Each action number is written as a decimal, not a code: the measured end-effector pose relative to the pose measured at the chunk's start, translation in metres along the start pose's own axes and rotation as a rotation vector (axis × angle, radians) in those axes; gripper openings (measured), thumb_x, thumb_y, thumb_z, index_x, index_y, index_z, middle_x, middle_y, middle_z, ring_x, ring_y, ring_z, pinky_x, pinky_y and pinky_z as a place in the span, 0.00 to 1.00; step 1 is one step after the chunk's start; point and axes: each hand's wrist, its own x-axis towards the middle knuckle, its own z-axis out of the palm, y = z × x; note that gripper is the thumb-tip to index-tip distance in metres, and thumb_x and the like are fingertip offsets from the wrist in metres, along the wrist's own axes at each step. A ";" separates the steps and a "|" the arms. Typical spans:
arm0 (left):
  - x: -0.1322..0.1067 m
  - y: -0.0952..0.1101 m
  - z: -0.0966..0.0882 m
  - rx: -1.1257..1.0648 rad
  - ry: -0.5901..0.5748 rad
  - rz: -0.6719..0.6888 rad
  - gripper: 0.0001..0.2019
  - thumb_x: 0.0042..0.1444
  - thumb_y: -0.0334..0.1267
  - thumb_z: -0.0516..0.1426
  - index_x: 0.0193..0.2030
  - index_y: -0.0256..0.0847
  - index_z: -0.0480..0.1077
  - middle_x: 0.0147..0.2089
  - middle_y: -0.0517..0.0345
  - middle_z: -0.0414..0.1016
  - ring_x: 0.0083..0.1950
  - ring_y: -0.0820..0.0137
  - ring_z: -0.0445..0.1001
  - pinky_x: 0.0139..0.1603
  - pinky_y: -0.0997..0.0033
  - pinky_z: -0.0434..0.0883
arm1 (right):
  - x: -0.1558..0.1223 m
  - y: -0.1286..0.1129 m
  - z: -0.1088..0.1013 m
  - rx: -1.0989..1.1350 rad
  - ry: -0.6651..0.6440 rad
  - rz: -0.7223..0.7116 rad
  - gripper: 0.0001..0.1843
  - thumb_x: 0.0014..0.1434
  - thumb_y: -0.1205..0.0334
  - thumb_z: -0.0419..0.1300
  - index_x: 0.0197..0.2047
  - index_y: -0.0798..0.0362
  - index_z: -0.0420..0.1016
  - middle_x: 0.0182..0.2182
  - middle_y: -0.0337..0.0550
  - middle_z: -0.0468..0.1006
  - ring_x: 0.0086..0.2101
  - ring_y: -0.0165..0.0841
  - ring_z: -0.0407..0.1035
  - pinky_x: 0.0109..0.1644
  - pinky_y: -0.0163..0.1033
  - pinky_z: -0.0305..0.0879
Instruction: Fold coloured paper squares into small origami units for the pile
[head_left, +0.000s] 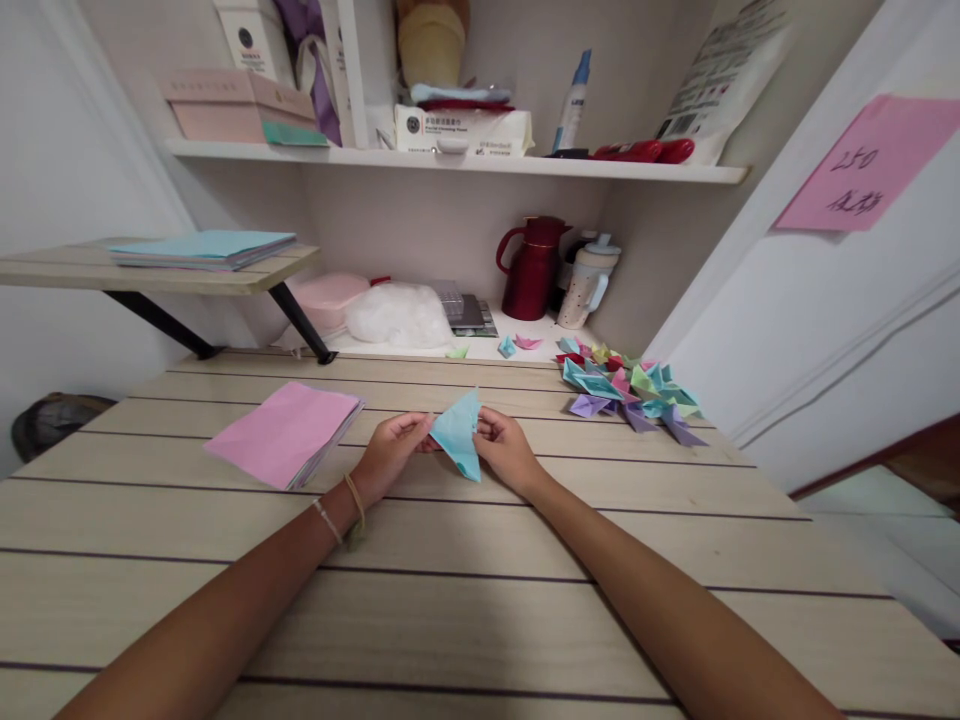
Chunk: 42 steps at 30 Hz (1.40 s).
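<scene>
Far left of the frame there's a small raised shelf (247, 278) with a stack of blue paper (202, 247) on it. Just below that, left of centre on the wooden table (450, 620), sits a stack of pink paper (283, 432), lying flat and a bit skewed.

Dead centre is the action: the left hand (388, 455) and right hand (506, 450) both have a folded blue paper piece (459, 433) pinched between them, just above the tabletop. Left thumb and fingers are closed on its left edge, right fingers closed on the right edge, so the piece sticks up with one point toward the back wall and another pointing down. There are a couple of thin bracelets (341, 510) on the left wrist.

Toward the right, near the wall, there's a pile of folded paper shapes (630, 390) in blue, green, purple and pink. Behind that, upper middle, a dark red jug (534, 268) stands next to a pale cup (589, 282). Upper right, a pink note (874, 165) is stuck on the wall.
</scene>
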 end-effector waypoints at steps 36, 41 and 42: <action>-0.005 0.006 0.002 -0.007 -0.072 0.008 0.24 0.33 0.33 0.67 0.41 0.34 0.70 0.38 0.52 0.76 0.37 0.69 0.74 0.41 0.69 0.69 | 0.000 0.001 -0.001 -0.012 0.114 0.062 0.16 0.44 0.55 0.64 0.36 0.54 0.77 0.23 0.40 0.75 0.24 0.30 0.67 0.31 0.36 0.65; -0.005 0.004 0.001 -0.007 -0.062 -0.006 0.20 0.32 0.33 0.67 0.35 0.35 0.70 0.36 0.55 0.76 0.34 0.70 0.73 0.39 0.69 0.70 | 0.001 -0.004 0.001 0.093 0.147 0.087 0.14 0.45 0.51 0.63 0.30 0.54 0.75 0.25 0.39 0.75 0.25 0.29 0.67 0.31 0.35 0.66; -0.004 0.004 0.001 0.002 -0.054 0.002 0.18 0.34 0.35 0.66 0.34 0.35 0.71 0.35 0.56 0.76 0.34 0.70 0.73 0.39 0.70 0.70 | 0.001 -0.004 0.001 0.098 0.149 0.081 0.14 0.45 0.51 0.63 0.30 0.54 0.75 0.24 0.39 0.74 0.25 0.29 0.66 0.30 0.35 0.65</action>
